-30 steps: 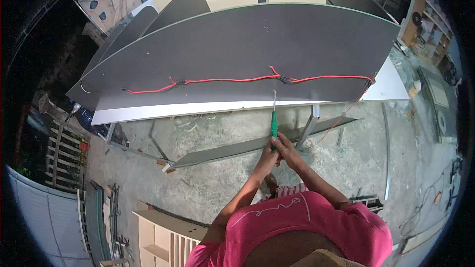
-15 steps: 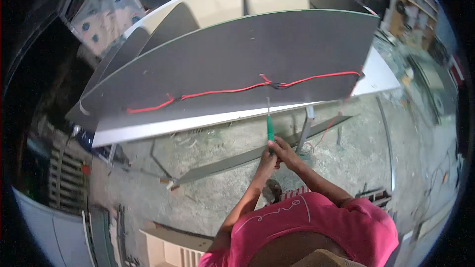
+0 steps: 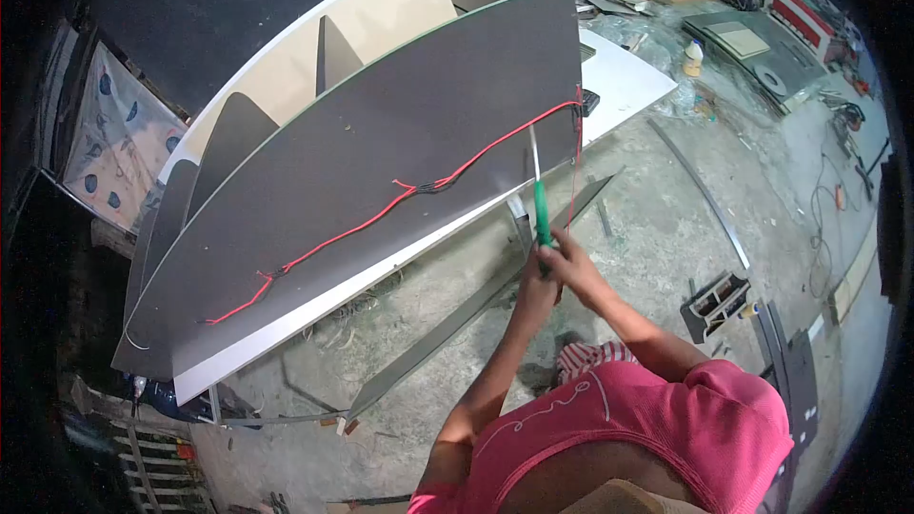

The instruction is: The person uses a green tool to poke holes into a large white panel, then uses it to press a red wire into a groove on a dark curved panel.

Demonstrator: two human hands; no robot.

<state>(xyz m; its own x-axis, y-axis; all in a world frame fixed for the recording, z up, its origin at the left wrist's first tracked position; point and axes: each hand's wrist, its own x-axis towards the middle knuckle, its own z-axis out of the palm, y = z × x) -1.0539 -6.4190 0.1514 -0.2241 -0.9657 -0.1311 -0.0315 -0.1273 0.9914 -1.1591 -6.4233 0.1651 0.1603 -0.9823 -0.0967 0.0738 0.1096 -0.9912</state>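
**As the view swings, both hands stay on the screwdriver**

Since 1 s ago the head has turned, so the big grey panel [image 3: 381,124] now slants across the view. The left hand [image 3: 533,290] & right hand [image 3: 571,262] are together, both closed round the low end of the green screwdriver [image 3: 542,214], w/ the right hand on top. Its metal tip points up at the panel, just beside the red wire [image 3: 352,225], near the wire's right end. Before, it sat under the knot in the middle, so the work looks to have moved right along the wire.

A white board [image 3: 624,86] runs along the panel's near edge. Below is a rough concrete floor [image 3: 666,200] w/ a long grey strip [image 3: 447,333], a bottle [image 3: 694,57] far right & loose cables [image 3: 819,219].
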